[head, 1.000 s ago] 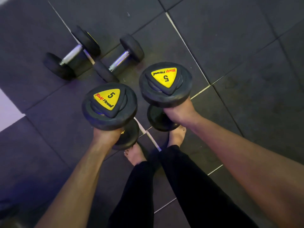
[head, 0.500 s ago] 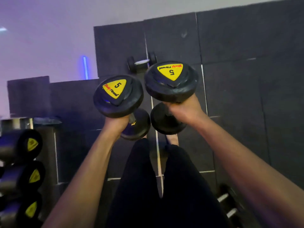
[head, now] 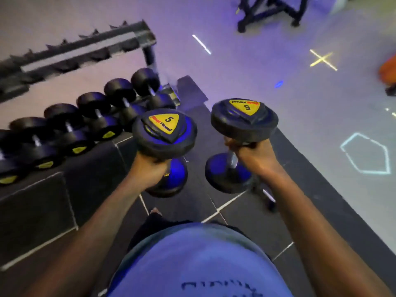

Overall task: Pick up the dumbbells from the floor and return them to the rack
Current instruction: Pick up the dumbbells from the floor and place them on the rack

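A gym: a tiered dumbbell rack carries a row of black dumbbells with yellow end badges; dark rubber floor tiles lie beneath it; black equipment frames stand on the pale floor beyond

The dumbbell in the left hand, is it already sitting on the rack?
No, the left hand holds that dumbbell upright in the air, apart from the rack at its left.

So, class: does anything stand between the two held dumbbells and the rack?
Nothing visible. The left hand and right hand each grip a 5 dumbbell; only bare floor mat lies before the rack.
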Action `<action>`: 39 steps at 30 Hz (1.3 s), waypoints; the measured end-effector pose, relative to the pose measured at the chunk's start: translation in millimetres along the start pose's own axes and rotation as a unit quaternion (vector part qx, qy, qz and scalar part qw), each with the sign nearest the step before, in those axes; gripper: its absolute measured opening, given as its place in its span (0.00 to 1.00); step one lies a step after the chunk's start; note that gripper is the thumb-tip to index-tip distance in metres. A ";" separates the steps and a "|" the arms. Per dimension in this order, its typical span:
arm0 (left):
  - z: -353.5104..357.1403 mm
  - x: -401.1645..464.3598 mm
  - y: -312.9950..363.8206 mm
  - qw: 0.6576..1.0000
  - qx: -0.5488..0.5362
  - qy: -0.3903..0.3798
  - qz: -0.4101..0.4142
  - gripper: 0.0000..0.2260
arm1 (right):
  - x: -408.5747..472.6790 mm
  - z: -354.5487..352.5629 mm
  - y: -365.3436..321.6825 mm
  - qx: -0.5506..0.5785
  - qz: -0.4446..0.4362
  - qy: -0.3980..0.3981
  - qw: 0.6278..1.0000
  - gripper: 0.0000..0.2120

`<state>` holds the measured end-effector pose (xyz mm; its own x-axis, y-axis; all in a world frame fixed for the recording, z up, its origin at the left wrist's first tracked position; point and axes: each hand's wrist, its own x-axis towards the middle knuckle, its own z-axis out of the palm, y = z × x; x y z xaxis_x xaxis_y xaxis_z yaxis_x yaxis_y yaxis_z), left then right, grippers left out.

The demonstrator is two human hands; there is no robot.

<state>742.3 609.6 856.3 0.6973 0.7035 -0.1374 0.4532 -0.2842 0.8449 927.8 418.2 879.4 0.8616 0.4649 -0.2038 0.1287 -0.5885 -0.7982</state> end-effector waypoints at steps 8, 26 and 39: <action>-188.2 -30.1 -67.7 0.967 -0.085 0.236 0.046 0.13 | -4.9 167.4 -194.4 -0.079 -0.207 -0.133 0.966 0.13; -584.5 14.6 -260.2 0.848 0.079 0.507 -0.133 0.10 | -9.2 613.9 -498.5 0.022 -0.321 -0.389 0.863 0.12; -834.1 114.8 -397.3 0.782 -0.048 0.582 -0.219 0.13 | 11.4 888.8 -708.3 -0.047 -0.314 -0.478 0.819 0.08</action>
<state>179.1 1346.6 936.1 -0.5153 0.8521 0.0913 0.4246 0.1613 0.8909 410.0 1428.3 938.5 -0.1606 0.9746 -0.1560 0.4750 -0.0622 -0.8778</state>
